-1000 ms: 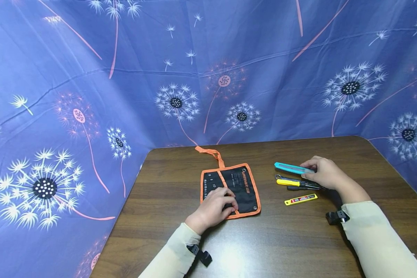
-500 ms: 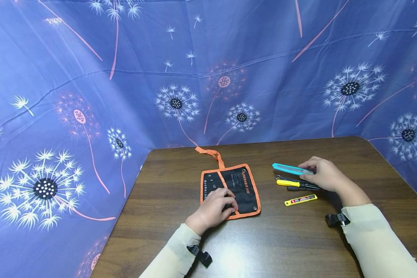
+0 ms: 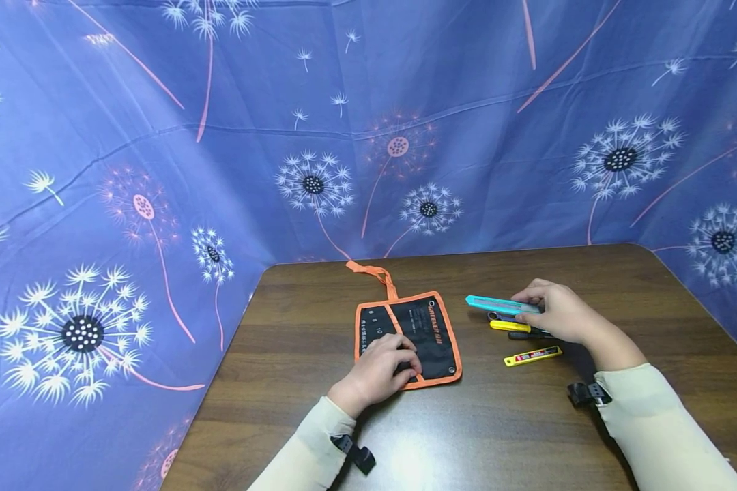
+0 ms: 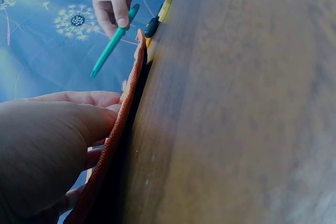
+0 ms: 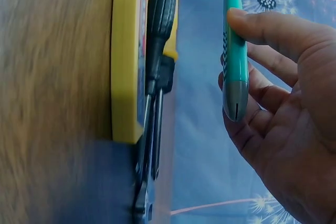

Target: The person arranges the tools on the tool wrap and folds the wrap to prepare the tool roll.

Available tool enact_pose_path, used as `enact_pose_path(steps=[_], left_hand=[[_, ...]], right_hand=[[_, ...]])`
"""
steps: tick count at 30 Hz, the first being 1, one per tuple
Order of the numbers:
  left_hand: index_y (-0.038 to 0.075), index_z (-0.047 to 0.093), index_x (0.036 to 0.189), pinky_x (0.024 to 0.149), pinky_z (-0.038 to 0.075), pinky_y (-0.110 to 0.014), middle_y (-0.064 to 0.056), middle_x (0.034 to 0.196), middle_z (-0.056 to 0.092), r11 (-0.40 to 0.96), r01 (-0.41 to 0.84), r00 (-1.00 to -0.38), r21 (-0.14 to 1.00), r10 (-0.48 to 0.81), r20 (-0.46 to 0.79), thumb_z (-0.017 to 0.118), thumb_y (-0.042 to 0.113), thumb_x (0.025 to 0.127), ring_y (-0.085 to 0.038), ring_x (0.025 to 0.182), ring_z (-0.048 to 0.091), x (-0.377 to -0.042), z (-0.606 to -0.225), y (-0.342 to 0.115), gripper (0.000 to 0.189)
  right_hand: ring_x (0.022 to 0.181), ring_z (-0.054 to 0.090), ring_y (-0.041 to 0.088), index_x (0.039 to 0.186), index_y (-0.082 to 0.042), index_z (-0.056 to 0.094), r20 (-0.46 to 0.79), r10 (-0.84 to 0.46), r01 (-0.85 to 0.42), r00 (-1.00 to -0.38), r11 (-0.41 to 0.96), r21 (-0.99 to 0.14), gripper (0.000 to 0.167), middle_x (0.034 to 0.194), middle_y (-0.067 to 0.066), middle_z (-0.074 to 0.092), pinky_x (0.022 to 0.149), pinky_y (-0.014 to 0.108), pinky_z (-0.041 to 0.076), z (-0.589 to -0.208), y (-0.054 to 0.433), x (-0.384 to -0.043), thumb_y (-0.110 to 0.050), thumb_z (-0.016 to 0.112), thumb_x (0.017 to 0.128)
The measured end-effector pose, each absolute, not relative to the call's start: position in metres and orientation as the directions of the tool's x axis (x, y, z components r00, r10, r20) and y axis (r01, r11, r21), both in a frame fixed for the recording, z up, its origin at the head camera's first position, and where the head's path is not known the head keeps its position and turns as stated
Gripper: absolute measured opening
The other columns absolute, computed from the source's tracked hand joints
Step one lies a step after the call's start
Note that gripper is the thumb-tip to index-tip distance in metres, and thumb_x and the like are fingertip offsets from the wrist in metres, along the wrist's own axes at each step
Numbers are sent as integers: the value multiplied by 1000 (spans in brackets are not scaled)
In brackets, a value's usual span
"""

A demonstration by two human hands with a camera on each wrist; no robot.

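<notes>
In the head view a black tool pouch (image 3: pixel 436 344) with orange trim lies flat on the table. My left hand (image 3: pixel 381 368) lies over its lower left part, thumb and fingers pinching at the orange pocket edge; the fingertips partly hide behind the hand. To the right, my right hand (image 3: pixel 559 312) pinches a turquoise utility knife (image 3: pixel 496 305) between thumb and fingers, its far end pointing left toward the pouch. The right wrist view shows the knife's grey end (image 5: pixel 236 100) under the thumb, apart from the tools beside it.
Below the knife lie a yellow-handled tool (image 3: pixel 511 326), a black-handled screwdriver (image 5: pixel 161 11) and a wrench (image 5: pixel 144 208). Nearer me lies a slim yellow case (image 3: pixel 533 356). An orange tie strap (image 3: pixel 374 270) runs from the pouch's top. A blue dandelion-print cloth (image 3: pixel 497 170) hangs behind the table.
My right hand has carried the utility knife left and slightly toward me, away from above the other tools. My left hand stays on the pouch.
</notes>
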State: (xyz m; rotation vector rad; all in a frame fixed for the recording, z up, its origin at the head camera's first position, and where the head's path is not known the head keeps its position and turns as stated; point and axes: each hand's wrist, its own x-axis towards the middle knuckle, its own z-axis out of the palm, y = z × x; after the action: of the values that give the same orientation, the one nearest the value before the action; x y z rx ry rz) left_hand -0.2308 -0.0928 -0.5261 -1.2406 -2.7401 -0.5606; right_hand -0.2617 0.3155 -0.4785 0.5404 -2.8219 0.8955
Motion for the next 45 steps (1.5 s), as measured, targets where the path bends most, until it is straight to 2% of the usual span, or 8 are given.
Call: enact_pose_path(steps=[5, 18, 31, 45], left_hand=[[34, 77, 98, 103, 47, -42, 12, 121, 60, 610, 735, -674, 296, 707, 215, 77, 29, 98, -10, 119, 55, -230, -526, -93, 5], [34, 76, 98, 102, 47, -42, 13, 121, 60, 616, 730, -679, 295, 704, 211, 76, 28, 99, -10, 119, 55, -231, -526, -93, 5], [33, 77, 101, 102, 47, -42, 13, 121, 60, 618, 731, -678, 290, 706, 206, 75, 31, 100, -10, 119, 55, -232, -526, -92, 4], [32, 77, 101, 102, 47, -40, 13, 121, 60, 628, 721, -689, 293, 695, 207, 75, 30, 100, -9, 119, 55, -231, -525, -92, 4]], right_hand=[[80, 55, 17, 115, -11, 79, 216, -322, -388, -922, 749, -538, 29, 97, -4, 63, 69, 30, 45, -477, 306, -259, -11, 86, 87], [74, 53, 17, 113, -15, 79, 175, -396, -421, -902, 708, -567, 28, 94, -5, 62, 64, 29, 44, -466, 279, -252, -12, 87, 87], [77, 55, 17, 114, -13, 79, 185, -454, -473, -872, 681, -559, 29, 96, -7, 64, 67, 29, 45, -466, 263, -250, -11, 87, 86], [79, 55, 13, 113, -21, 80, 143, -509, -493, -849, 667, -559, 27, 98, -11, 64, 70, 30, 45, -467, 249, -245, -14, 87, 88]])
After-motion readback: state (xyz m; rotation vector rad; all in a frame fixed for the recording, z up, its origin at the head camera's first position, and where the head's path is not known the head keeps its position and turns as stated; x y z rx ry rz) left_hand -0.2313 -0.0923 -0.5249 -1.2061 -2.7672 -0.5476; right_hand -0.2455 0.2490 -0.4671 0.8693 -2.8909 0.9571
